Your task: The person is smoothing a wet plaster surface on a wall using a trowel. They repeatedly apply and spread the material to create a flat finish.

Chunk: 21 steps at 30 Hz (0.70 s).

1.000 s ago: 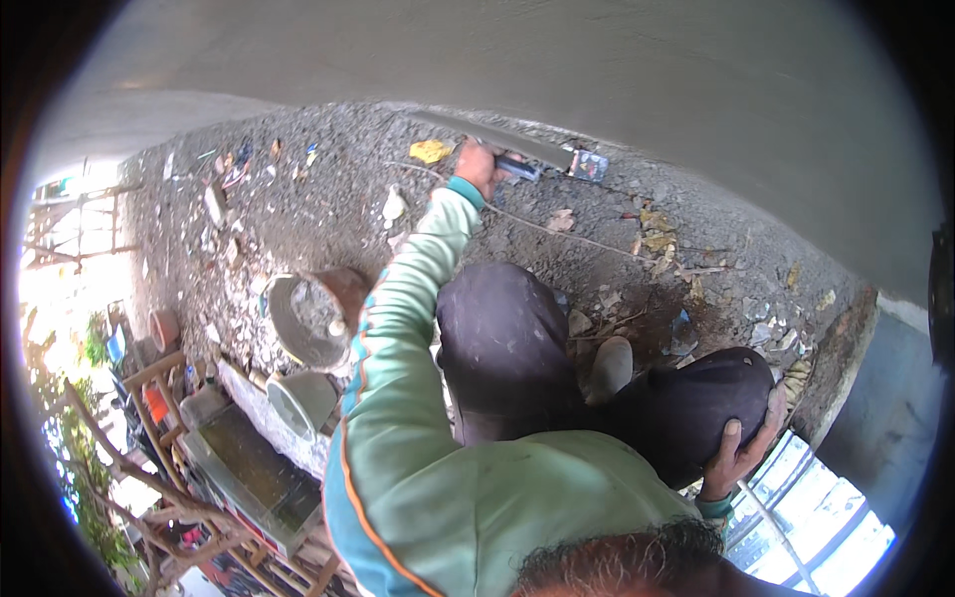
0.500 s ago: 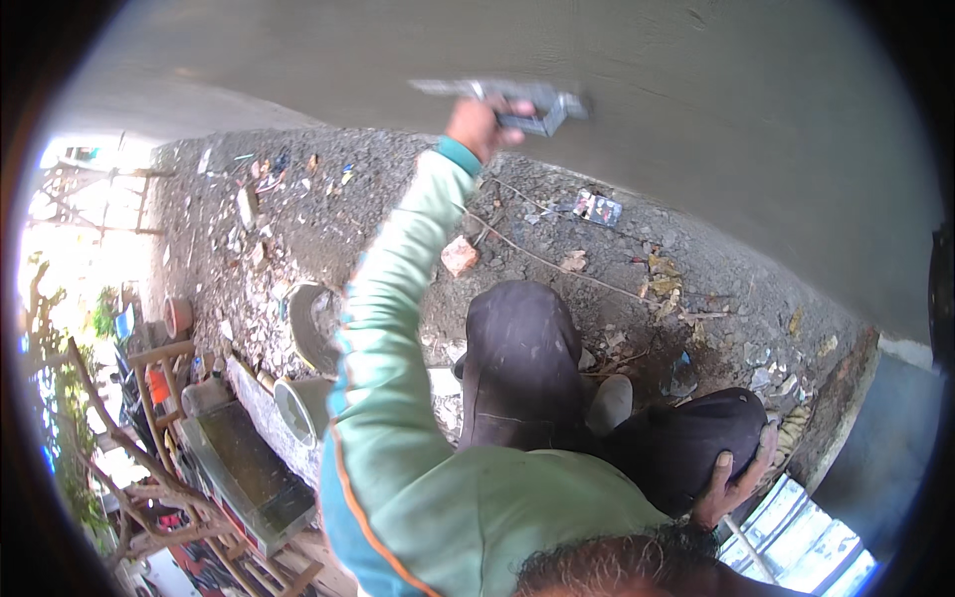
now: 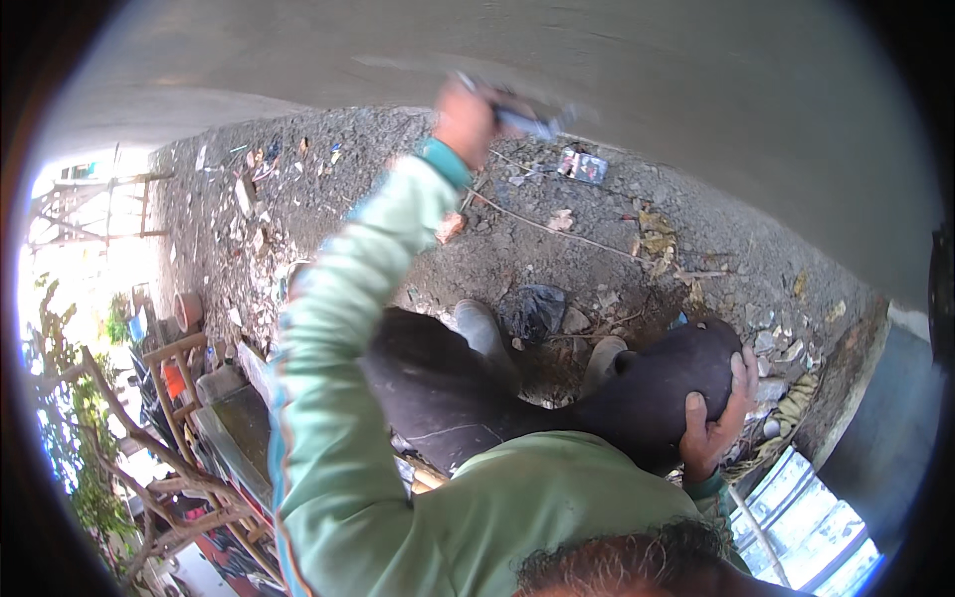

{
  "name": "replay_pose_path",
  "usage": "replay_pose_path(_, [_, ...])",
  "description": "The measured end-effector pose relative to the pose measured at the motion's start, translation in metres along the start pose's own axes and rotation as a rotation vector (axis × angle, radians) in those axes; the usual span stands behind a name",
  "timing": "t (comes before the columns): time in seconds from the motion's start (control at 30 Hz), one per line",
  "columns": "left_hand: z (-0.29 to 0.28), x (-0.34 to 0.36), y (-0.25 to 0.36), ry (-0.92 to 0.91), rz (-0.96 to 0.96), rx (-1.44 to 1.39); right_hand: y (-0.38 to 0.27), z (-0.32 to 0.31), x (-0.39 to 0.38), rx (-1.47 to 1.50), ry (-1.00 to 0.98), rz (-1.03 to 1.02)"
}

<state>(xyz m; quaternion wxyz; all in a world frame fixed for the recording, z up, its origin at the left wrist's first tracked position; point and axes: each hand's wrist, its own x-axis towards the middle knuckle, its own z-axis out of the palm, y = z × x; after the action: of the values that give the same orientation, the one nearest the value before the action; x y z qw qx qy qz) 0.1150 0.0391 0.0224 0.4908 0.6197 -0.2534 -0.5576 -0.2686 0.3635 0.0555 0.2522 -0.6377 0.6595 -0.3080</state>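
The left hand (image 3: 466, 121) is clenching around the handle of a plastering trowel (image 3: 522, 117), whose blurred metal blade is lying against the lower part of the grey rendered wall (image 3: 696, 109), just above the line where the wall meets the ground. The arm is reaching up in a light green long sleeve (image 3: 348, 328) with a teal cuff. The right hand (image 3: 718, 418) is resting, fingers curled and gripping nothing else, on the person's own right knee (image 3: 662, 383), which is clad in dark trousers; both knees are bending in a squat, with two grey boots (image 3: 482, 333) standing on the dirt between them.

A round reddish pot (image 3: 186, 310) is sitting at the left near wooden frames; whether anything is in it cannot be told. A black plastic bag (image 3: 537, 310) is lying crumpled just beyond the boots.

The ground (image 3: 557, 259) is bare gravelly earth, littered with scraps of paper, dry leaves, a thin stick and a small printed wrapper (image 3: 583, 166) near the wall's foot. Bright daylight and green foliage are showing at the far left.
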Motion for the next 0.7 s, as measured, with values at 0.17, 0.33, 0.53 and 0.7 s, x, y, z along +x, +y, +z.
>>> replay_pose_path(0.17, [0.054, 0.045, -0.208, -0.228, -0.203, -0.221, 0.002, -0.006, -0.011, -0.017, 0.054, -0.007])
replay_pose_path(0.33, [0.092, 0.077, -0.219, -0.241, -0.147, -0.259, 0.0, -0.015, -0.027, -0.025, 0.103, 0.019])
replay_pose_path(0.53, [0.092, 0.017, -0.019, -0.404, 0.041, -0.16, 0.006, -0.008, -0.016, 0.06, 0.102, -0.007])
replay_pose_path(0.7, [0.098, -0.111, 0.264, -0.514, 0.647, 0.178, -0.004, -0.008, 0.004, 0.02, 0.022, -0.067])
